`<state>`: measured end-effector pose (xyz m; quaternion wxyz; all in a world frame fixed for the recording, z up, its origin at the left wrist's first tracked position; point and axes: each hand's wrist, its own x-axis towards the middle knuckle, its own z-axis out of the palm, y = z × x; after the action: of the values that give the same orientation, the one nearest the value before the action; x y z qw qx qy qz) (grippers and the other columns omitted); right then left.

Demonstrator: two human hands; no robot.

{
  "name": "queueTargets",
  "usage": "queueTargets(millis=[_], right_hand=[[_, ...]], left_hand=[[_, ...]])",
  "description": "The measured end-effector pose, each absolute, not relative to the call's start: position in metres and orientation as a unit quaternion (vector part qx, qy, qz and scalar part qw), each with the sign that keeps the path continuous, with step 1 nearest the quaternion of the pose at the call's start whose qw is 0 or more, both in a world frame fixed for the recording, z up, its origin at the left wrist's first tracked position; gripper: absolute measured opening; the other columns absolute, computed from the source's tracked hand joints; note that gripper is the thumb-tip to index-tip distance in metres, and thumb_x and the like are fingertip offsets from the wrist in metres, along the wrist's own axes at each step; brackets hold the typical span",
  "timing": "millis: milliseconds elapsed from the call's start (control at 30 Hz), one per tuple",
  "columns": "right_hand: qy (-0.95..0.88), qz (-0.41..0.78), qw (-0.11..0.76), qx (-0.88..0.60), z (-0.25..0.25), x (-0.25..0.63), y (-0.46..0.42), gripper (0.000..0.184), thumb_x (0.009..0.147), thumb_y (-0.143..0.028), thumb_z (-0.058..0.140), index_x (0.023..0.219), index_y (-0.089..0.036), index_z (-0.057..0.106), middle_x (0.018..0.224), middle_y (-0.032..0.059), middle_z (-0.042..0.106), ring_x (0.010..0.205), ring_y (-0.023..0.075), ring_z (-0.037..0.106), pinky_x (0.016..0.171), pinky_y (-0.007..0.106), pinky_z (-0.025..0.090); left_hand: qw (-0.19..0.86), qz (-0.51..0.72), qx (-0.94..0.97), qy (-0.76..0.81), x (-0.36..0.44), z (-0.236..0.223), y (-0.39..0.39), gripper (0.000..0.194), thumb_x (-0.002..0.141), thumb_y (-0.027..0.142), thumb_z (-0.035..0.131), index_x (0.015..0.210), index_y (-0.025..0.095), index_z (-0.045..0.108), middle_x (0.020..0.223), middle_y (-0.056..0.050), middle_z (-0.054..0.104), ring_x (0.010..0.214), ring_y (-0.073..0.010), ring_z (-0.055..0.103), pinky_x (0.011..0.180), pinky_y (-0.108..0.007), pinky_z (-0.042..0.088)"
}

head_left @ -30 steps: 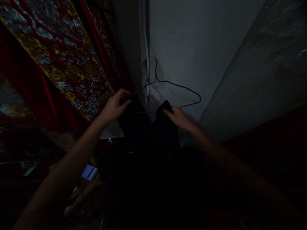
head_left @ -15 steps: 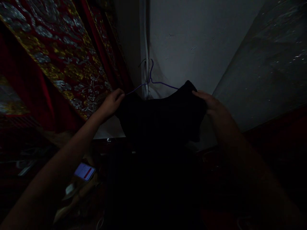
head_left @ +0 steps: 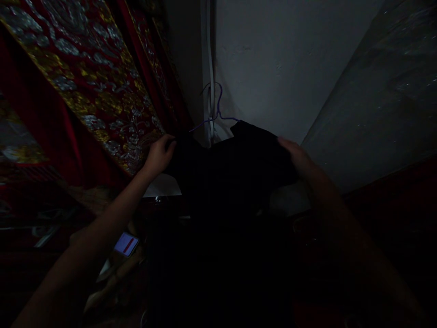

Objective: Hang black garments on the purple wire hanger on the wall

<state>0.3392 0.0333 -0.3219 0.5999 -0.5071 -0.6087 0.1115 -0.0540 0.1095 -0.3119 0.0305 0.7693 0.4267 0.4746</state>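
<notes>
A black short-sleeved garment, which looks like a T-shirt (head_left: 225, 177), hangs on a thin purple wire hanger (head_left: 219, 107) in front of me. My left hand (head_left: 161, 155) pinches the cloth near its left shoulder. On the other side, my right hand (head_left: 296, 155) grips the right sleeve and holds it stretched outward. The hanger's hook sits at a pale vertical cable (head_left: 210, 59) on the wall. Darkness hides the lower part of the garment.
To the left hangs a red cloth with gold and silver embroidery (head_left: 112, 100). A lit phone (head_left: 126, 244) lies low at left. Behind the garment is a grey wall (head_left: 273, 68), with a shiny plastic sheet (head_left: 378, 95) at right.
The garment's right shoulder has slid outward along the hanger, and its sleeve is now stretched further right. My left hand has moved slightly down. The view has shifted a little.
</notes>
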Motion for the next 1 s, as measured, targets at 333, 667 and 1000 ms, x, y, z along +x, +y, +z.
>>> queueTargets(millis=[333,667,1000], right_hand=[[-0.451,0.063,0.716,-0.53,-0.305,0.311,-0.027,0.033,0.089,-0.055,0.061,0.09,-0.024,0.071,0.107,0.0115,0.073,0.111,0.0304,0.065,0.101,0.045,0.049],[-0.852,0.357,0.074,-0.376,-0.335,0.234,-0.093,0.043,0.1,-0.052,0.047,0.11,-0.018,0.071,0.085,0.0045,0.072,0.071,0.0151,0.064,0.063,0.025,0.044],[-0.799,0.437,-0.037,-0.412,-0.394,0.233,-0.052,0.04,0.096,-0.05,0.054,0.109,-0.015,0.069,0.095,0.0076,0.073,0.077,0.0157,0.064,0.061,0.022,0.041]], left_hand=[[0.211,0.542,0.755,0.302,0.009,-0.283,0.068,0.043,0.096,0.05,0.05,0.122,0.018,0.061,0.124,-0.013,0.065,0.115,-0.0244,0.063,0.105,-0.043,0.046],[0.516,0.169,0.753,0.372,0.002,-0.265,-0.015,0.029,0.09,0.041,0.058,0.09,0.014,0.067,0.079,-0.006,0.07,0.046,-0.0076,0.041,0.045,-0.021,0.037],[0.182,0.401,0.768,0.465,0.009,-0.207,0.104,0.024,0.088,0.02,0.059,0.065,0.012,0.064,0.051,0.002,0.05,0.047,-0.0088,0.041,0.05,-0.022,0.033]])
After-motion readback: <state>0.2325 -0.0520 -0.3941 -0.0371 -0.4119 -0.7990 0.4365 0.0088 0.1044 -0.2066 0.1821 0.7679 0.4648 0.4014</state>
